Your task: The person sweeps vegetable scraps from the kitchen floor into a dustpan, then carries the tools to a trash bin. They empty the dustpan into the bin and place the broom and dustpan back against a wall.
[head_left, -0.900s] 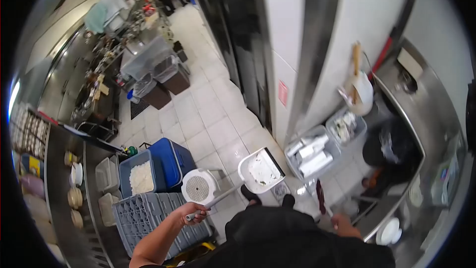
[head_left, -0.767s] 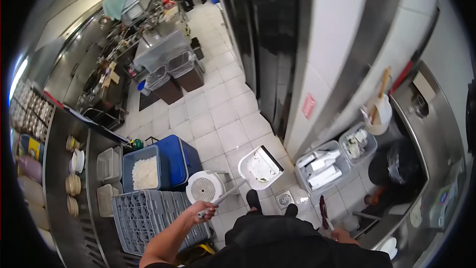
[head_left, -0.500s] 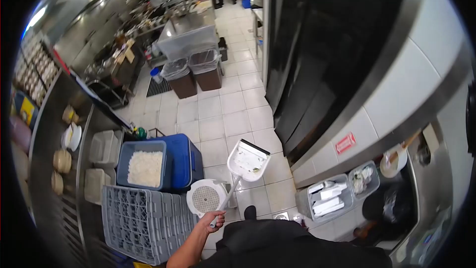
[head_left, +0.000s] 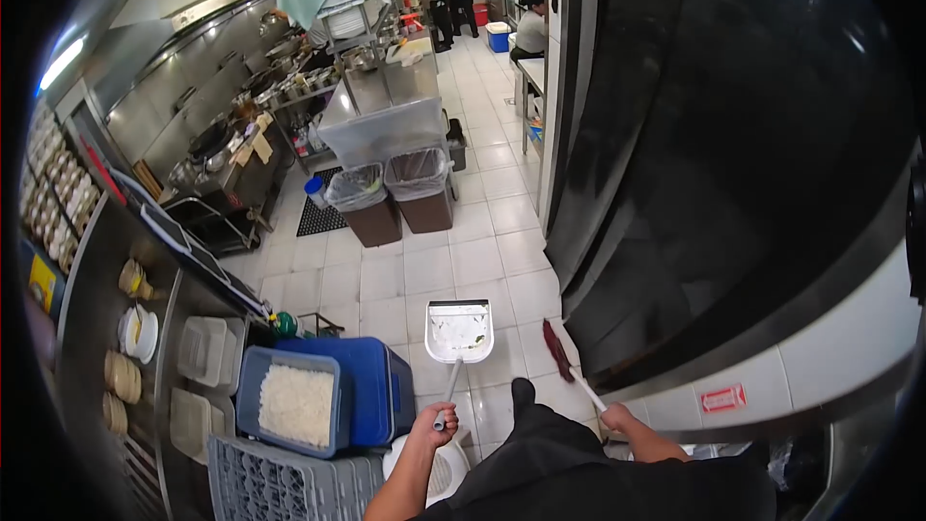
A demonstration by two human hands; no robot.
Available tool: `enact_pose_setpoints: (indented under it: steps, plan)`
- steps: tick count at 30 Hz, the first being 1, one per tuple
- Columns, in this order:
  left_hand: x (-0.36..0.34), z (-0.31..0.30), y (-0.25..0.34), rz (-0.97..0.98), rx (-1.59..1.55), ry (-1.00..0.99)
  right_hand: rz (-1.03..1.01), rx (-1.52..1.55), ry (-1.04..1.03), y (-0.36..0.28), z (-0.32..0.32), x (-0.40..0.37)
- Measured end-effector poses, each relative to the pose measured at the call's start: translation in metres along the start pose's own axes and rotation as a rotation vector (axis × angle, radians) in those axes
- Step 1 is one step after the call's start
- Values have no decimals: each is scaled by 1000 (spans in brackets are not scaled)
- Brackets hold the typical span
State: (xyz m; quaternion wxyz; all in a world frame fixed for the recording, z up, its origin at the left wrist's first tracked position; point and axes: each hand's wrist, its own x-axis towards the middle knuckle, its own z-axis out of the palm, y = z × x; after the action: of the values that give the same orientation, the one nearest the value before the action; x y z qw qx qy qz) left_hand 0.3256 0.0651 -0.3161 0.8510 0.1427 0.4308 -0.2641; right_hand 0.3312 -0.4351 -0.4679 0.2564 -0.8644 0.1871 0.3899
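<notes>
My left hand (head_left: 436,425) is closed around the handle of a white dustpan (head_left: 459,331), whose pan holds small scraps and green bits above the tiled floor. Over at the right, my right hand (head_left: 619,417) grips the pale handle of a broom (head_left: 557,349) with dark red bristles. Those bristles are beside the base of the dark cabinet. A round white perforated lid or stool (head_left: 439,475) is just below my left hand, partly hidden by the arm.
Two brown bins (head_left: 421,203) stand ahead by a steel counter. At left are a blue cooler (head_left: 371,386), a tub of white grains (head_left: 297,407), grey racks (head_left: 289,484) and shelves. A tall dark cabinet (head_left: 714,135) lines the right. Several people are farther back.
My right hand and the broom have come into view. The dustpan has turned straighter, its front edge facing ahead. The view has tilted up, showing more of the people at the back.
</notes>
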Motion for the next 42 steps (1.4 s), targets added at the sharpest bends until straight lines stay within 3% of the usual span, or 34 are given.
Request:
enact_pose_setpoints:
  steps: [2, 4, 6, 8, 10, 13, 15, 17, 19, 23, 24, 29, 33, 36, 40, 42]
  plan:
    - [11, 25, 36, 10, 95, 63, -174, 63, 305, -35, -26, 25]
    - [22, 51, 66, 7, 101, 58, -52, 374, -242, -77, -84, 46]
    - [37, 82, 94, -18, 105, 156, 105, 517, -379, -121, -138, 79]
    - [49, 109, 120, 7, 104, 167, -229, 537, -381, -175, -187, 135]
    - [74, 135, 143, 44, 110, 238, -156, 508, -327, -258, -229, 189]
    - [109, 167, 176, 47, 96, 254, -290, 488, -247, -372, -268, 265]
    - [120, 203, 202, 87, 98, 289, -187, 540, -169, -452, -292, 292]
    - [155, 214, 241, 53, 49, 151, -197, 557, -110, -520, -328, 328]
    - [182, 231, 276, 20, 33, 82, -185, 542, -132, -559, -350, 366]
    - [255, 292, 348, -9, 153, 178, -188, 600, -69, -620, -398, 414]
    - [282, 304, 377, -103, 150, 115, -208, 603, -56, -635, -414, 415]
    - [405, 447, 505, -69, 355, 176, -207, 765, -233, -681, -504, 480]
    - [492, 567, 588, -95, 443, 132, -229, 800, -240, -731, -575, 546]
    - [553, 639, 633, -87, 486, 112, -316, 636, -86, -775, -604, 618]
    - [607, 739, 691, -107, 505, 83, -339, 608, 19, -885, -675, 705]
    - [628, 793, 716, -68, 523, 72, -439, 478, 198, -938, -711, 756]
